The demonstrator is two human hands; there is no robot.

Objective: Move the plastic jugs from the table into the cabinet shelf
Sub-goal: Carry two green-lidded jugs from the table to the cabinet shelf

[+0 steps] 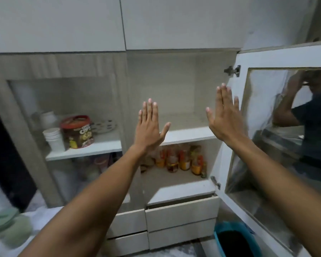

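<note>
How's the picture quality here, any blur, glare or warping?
Head view: the bottles on the lower shelf are smeared by blur, the open glass door mirrors the room, straight cabinet edges bow from the wide lens, and both hands stay fairly sharp.

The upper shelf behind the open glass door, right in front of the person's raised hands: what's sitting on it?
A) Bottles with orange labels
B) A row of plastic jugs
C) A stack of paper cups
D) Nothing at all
D: the upper shelf shows only bare board. The paper cups sit in the left compartment, the orange-labelled bottles stand one shelf lower, and both the left hand and right hand are open and hold nothing.
</note>
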